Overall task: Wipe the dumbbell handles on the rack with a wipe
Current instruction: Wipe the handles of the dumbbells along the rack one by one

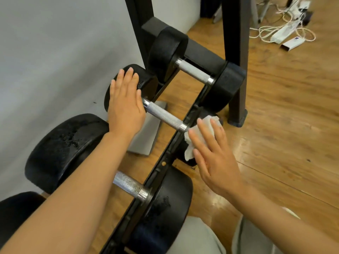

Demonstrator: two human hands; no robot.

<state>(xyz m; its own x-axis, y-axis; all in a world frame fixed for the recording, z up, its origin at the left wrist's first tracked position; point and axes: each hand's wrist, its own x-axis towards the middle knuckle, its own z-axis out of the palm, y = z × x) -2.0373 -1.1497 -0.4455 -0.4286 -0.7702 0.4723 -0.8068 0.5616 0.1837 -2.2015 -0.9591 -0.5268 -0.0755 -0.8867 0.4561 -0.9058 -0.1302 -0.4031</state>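
Observation:
Three black dumbbells lie across a low black rack (180, 136). The middle dumbbell's knurled steel handle (163, 114) runs between my two hands. My left hand (124, 101) lies flat, fingers together, on that dumbbell's left head (146, 83). My right hand (214, 153) presses a crumpled white wipe (200, 136) flat against its right head, which is mostly hidden beneath the wipe. The near dumbbell's handle (130, 186) shows below my left forearm. The far dumbbell's handle (194, 72) is uncovered.
A grey wall (55, 61) runs close along the left. Two black rack uprights (236, 52) rise behind the far dumbbell. Wooden floor spreads to the right, with a white power strip and tangled cables (286, 30) at the top right. A grey plate (146, 136) lies under the rack.

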